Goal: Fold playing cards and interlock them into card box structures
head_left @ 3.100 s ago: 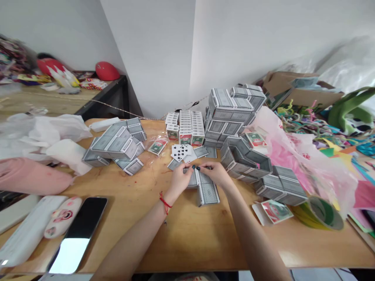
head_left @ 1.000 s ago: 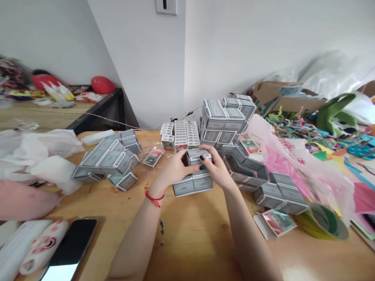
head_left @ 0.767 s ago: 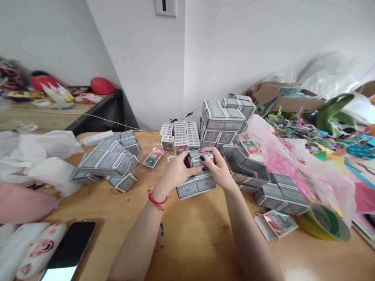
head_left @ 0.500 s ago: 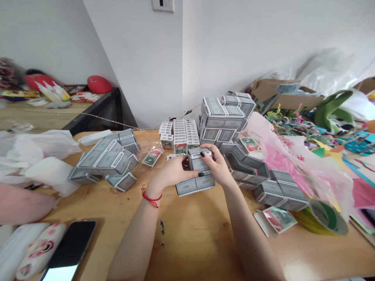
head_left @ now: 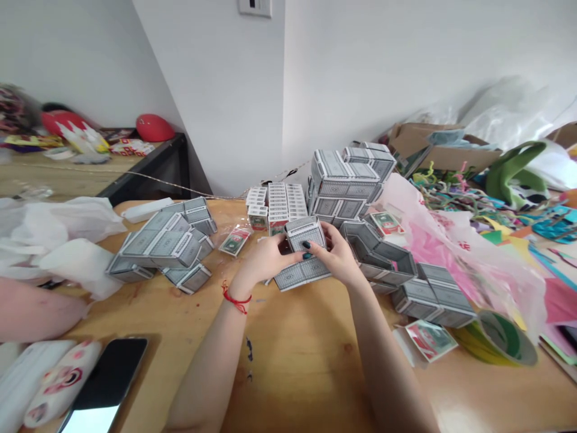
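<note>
Left hand (head_left: 265, 261) and right hand (head_left: 339, 257) grasped a gray patterned card structure (head_left: 298, 236) at the frame's center, bench (head_left: 293, 367) below.

Pale walls (head_left: 383, 78), white wall fitting (head_left: 255, 6), wooden table (head_left: 293, 373), dark-edged side table (head_left: 174, 150), soft light

Wooden table (head_left: 293, 361); phone (head_left: 108, 376); tape roll (head_left: 476, 344)

Your left hand (head_left: 267, 258) and right hand (head_left: 339, 257) no longer pinch the far edge of the card block (head_left: 298, 273) — they now hold its sides. The block is turned, its longer part crosswise — and a wall switch (head_left: 255, 7) comes into view.
</note>
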The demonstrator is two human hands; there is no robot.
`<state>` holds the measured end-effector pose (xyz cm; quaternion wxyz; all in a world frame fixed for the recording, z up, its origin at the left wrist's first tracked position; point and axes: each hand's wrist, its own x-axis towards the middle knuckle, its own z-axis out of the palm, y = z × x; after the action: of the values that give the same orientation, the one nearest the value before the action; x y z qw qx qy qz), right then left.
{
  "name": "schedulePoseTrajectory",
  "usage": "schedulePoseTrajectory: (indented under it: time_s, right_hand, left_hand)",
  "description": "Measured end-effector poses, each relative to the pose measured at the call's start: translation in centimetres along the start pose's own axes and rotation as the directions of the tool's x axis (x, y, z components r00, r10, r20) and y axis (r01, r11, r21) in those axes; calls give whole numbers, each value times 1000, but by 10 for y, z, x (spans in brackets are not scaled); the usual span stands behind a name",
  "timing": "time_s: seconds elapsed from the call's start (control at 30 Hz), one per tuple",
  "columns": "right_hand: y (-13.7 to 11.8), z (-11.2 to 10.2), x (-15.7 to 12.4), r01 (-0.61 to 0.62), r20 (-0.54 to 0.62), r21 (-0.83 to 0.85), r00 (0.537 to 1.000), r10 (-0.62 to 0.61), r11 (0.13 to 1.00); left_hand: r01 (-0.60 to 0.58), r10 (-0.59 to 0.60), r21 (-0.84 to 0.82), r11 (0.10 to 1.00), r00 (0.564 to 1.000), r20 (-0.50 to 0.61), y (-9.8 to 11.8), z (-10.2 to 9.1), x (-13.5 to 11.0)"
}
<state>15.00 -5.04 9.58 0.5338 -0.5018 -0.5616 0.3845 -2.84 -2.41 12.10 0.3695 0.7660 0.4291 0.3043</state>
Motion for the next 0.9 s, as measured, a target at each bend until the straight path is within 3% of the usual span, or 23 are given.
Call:
schedulePoseTrajectory:
  time_s: [0.13,0.33,0.53,0.63,0.77,0.9]
  right_hand:
    - [-7,-1,-2,23,110,42,994,-28,999]
    - [-14,1,-5,76,21,5,997,-77,997]
    - [-11,-4,-4,66,24,10,998,-67,998]
    - [-7,-4,-4,44,-32,119,999,-40,992]
    - [-3,2,-2,47,-179,255,984,-1,966]
    - [1,9,-1,68,-245,302,969,8,951]
  left_hand:
    - [-56,63,-58,997,991,115,4,-2,-1]
    - [-119,115,15,993,982,150,8,4,0]
    - [-114,91,119,986,978,188,11,12,-1]
    - [-160,141,170,972,983,118,16,9,-4]
    - [-214,234,155,964,964,-128,18,-4,-6]
    - [-124,106,-55,991,960,-259,11,-12,-4]
